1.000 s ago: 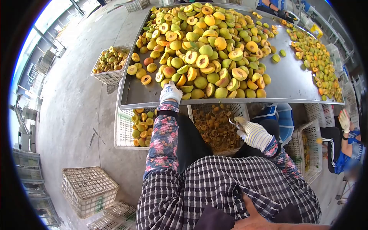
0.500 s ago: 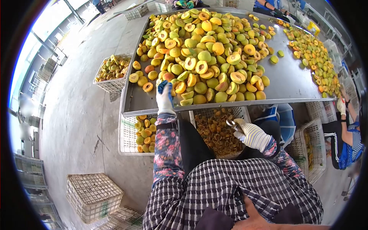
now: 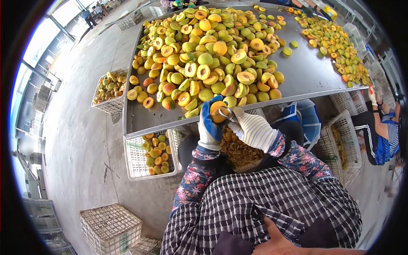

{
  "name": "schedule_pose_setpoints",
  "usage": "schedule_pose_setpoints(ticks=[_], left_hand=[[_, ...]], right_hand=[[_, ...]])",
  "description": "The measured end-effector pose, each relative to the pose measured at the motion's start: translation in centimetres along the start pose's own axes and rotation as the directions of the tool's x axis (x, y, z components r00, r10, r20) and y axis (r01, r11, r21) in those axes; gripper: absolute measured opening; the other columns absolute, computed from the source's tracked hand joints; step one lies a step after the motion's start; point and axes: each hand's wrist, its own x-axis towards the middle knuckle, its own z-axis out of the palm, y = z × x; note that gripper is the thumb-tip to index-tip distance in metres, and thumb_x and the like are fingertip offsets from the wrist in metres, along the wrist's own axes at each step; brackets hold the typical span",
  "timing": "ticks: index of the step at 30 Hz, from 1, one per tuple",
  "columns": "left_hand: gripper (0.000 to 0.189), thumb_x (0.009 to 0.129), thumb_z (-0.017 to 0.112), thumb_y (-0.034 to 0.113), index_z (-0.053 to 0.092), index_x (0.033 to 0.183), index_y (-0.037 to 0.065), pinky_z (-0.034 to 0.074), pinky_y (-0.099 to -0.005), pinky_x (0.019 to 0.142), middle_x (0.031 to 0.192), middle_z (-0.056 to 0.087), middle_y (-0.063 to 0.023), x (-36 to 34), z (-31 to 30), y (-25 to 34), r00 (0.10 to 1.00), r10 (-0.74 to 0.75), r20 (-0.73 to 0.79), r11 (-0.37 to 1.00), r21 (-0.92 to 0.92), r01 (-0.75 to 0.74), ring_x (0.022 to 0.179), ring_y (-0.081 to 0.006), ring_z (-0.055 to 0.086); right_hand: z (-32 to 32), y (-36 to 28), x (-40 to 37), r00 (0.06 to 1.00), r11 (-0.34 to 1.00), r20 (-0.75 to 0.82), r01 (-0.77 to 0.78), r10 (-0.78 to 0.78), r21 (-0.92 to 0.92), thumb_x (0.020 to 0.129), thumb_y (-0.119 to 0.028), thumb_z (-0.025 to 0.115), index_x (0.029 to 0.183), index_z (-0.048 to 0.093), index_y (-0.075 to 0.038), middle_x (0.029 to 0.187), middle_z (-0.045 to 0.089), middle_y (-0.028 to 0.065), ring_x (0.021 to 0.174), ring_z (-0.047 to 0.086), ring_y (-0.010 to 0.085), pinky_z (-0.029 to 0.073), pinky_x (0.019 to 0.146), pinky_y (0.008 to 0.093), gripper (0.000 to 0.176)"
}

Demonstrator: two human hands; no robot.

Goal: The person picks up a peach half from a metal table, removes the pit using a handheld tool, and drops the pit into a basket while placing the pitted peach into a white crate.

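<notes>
My left hand (image 3: 210, 129), in a white and blue glove, holds a halved orange-yellow fruit (image 3: 218, 112) just in front of the metal table's near edge. In a striped glove, my right hand (image 3: 254, 129) is closed on a ring-shaped metal tool (image 3: 226, 113), whose loop meets the cut face of the fruit. A large heap of halved fruit (image 3: 205, 58) lies on the metal table (image 3: 308, 78) beyond both hands. Beneath them, a crate of brown scraps (image 3: 238, 148) is partly hidden by my hands and sleeves.
White crates of fruit stand below the table (image 3: 135, 168) and at its left (image 3: 111, 105). An upturned crate (image 3: 111, 216) is at lower left. A co-worker in blue (image 3: 384, 144) is at right. A bare hand (image 3: 276, 238) rests on the checked cloth at the bottom.
My left hand has come back from the heap with a fruit half in it. My right hand has raised the tool to that fruit. The view has shifted slightly.
</notes>
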Motion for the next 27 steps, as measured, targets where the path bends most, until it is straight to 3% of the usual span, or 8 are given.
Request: schedule_pose_setpoints(ticks=[2, 4, 11, 15, 18, 21, 24, 27], left_hand=[[0.038, 0.104, 0.043, 0.027, 0.052, 0.13, 0.0, 0.054, -0.0355, 0.092, 0.118, 0.06, -0.0135, 0.0, 0.4, -0.4, 0.994, 0.113, 0.011, 0.986, 0.12, -0.113, 0.107, -0.0242, 0.062], [0.034, 0.101, 0.049, 0.021, 0.052, 0.128, 0.0, 0.053, -0.0335, 0.092, 0.117, 0.061, -0.0124, -0.8, 1.0, -0.7, 0.951, 0.301, 0.069, 0.822, 0.487, -0.296, 0.106, -0.0231, 0.062], [0.035, 0.095, 0.059, 0.016, 0.053, 0.125, -0.001, 0.049, -0.0353, 0.094, 0.116, 0.062, -0.0122, -1.3, 1.6, -1.6, 0.834, 0.524, 0.174, 0.478, 0.75, -0.457, 0.104, -0.0234, 0.062], [0.04, 0.09, 0.064, 0.008, 0.053, 0.128, -0.002, 0.05, -0.0342, 0.095, 0.116, 0.063, -0.0123, -1.1, 1.4, -0.8, 0.956, 0.284, 0.07, 0.867, 0.408, -0.287, 0.106, -0.0216, 0.062], [0.036, 0.098, 0.052, 0.02, 0.054, 0.126, -0.002, 0.053, -0.0347, 0.092, 0.114, 0.063, -0.0111, -1.3, 1.3, -0.6, 0.926, 0.321, 0.197, 0.753, 0.54, -0.376, 0.105, -0.0197, 0.062], [0.032, 0.1, 0.048, 0.02, 0.058, 0.121, -0.002, 0.055, -0.038, 0.091, 0.112, 0.063, -0.0135, -1.1, 0.9, -1.2, 0.928, 0.348, 0.133, 0.801, 0.472, -0.368, 0.102, -0.0228, 0.062], [0.029, 0.099, 0.046, 0.016, 0.06, 0.115, -0.004, 0.054, -0.0409, 0.093, 0.108, 0.064, -0.0162, -0.7, 1.4, -0.7, 0.996, 0.035, -0.081, 0.976, -0.21, -0.051, 0.102, -0.0253, 0.062], [0.032, 0.098, 0.047, 0.022, 0.061, 0.113, -0.002, 0.051, -0.0452, 0.097, 0.111, 0.064, -0.0191, -1.0, 1.8, -1.0, 0.991, 0.058, -0.122, 0.971, -0.223, -0.084, 0.102, -0.0311, 0.062]], right_hand=[[0.2, 0.0, -0.1, 0.996, 0.994, 0.074, -0.052, 0.059, -0.093, 0.092, -0.018, 0.061, 0.125, 0.043, 0.0, 0.087, 0.067, 0.0192, 0.07, 0.065, 0.0405, 0.053, 0.061, 0.0477, 0.043], [1.5, 0.7, -0.6, 0.998, 0.994, 0.066, -0.011, 0.018, -0.108, 0.091, -0.018, 0.061, 0.124, 0.044, 0.004, 0.086, 0.067, 0.0201, 0.071, 0.065, 0.0406, 0.053, 0.061, 0.0476, 0.043], [3.3, 2.2, -0.8, 0.998, 0.982, 0.001, 0.066, -0.067, 0.18, 0.092, -0.023, 0.06, 0.116, 0.046, 0.007, 0.077, 0.065, 0.0224, 0.067, 0.063, 0.0418, 0.049, 0.059, 0.0502, 0.041], [1.9, 3.1, -0.3, 0.995, 0.998, 0.077, 0.059, -0.061, 0.018, 0.092, -0.024, 0.061, 0.11, 0.047, 0.004, 0.075, 0.064, 0.0208, 0.068, 0.063, 0.0411, 0.049, 0.059, 0.0493, 0.036], [2.4, 4.7, 0.0, 0.989, 0.982, 0.048, 0.134, -0.141, 0.132, 0.092, -0.025, 0.062, 0.107, 0.047, 0.0, 0.072, 0.062, 0.0179, 0.066, 0.063, 0.0403, 0.05, 0.058, 0.0482, 0.033], [2.0, 3.2, 0.0, 0.992, 0.989, 0.021, 0.124, -0.127, 0.083, 0.094, -0.024, 0.06, 0.109, 0.049, -0.002, 0.078, 0.064, 0.016, 0.07, 0.064, 0.039, 0.051, 0.061, 0.0456, 0.029], [1.8, 2.1, -0.4, 0.996, 0.992, -0.008, 0.091, -0.092, -0.089, 0.092, -0.02, 0.061, 0.114, 0.05, -0.004, 0.085, 0.067, 0.0147, 0.074, 0.064, 0.0397, 0.053, 0.062, 0.0439, 0.029], [1.5, 1.3, -0.5, 0.999, 0.986, 0.016, 0.046, -0.044, -0.158, 0.094, -0.024, 0.056, 0.107, 0.05, 0.0, 0.077, 0.066, 0.0171, 0.066, 0.065, 0.0375, 0.052, 0.058, 0.0478, 0.029]])
